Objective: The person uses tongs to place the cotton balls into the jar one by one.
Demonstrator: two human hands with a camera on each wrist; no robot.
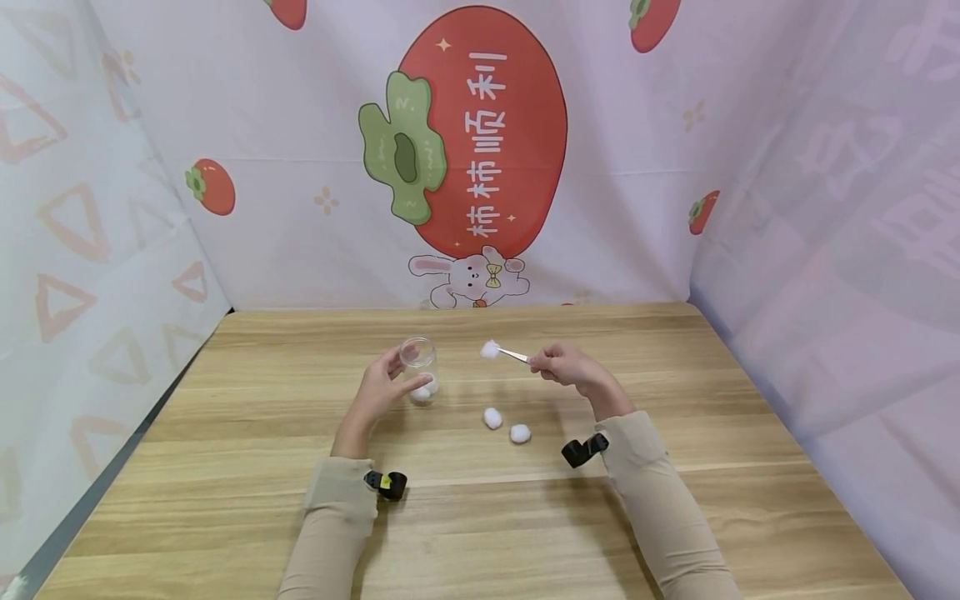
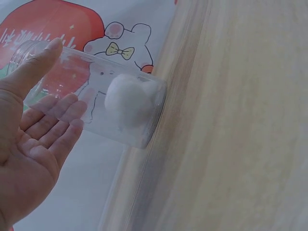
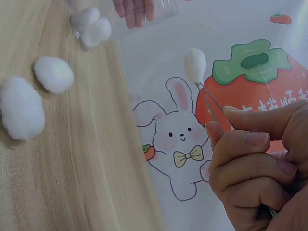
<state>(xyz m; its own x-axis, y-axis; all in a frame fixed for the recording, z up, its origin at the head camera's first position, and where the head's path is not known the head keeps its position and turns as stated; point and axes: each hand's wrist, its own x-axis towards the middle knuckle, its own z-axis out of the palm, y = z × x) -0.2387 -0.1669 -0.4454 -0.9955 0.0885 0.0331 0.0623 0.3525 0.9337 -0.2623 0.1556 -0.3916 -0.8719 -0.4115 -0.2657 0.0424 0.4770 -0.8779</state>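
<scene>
A clear jar (image 1: 419,367) with no lid stands on the table, with cotton balls (image 3: 94,29) at its bottom. My left hand (image 1: 382,387) holds it from the left side, thumb in front and fingers behind, as the left wrist view (image 2: 41,120) also shows. Metal tweezers (image 1: 514,355) are pinched between the thumb and fingers of my right hand (image 1: 570,367). Their tips grip one cotton ball (image 3: 195,65) in the air, to the right of the jar and apart from it.
Two loose cotton balls lie on the wooden table (image 1: 465,533), one (image 1: 492,417) slightly farther back than the other (image 1: 520,433), in front of the raised tweezers. A printed cloth (image 1: 300,250) hangs behind the table's far edge, and more cloth hangs at both sides.
</scene>
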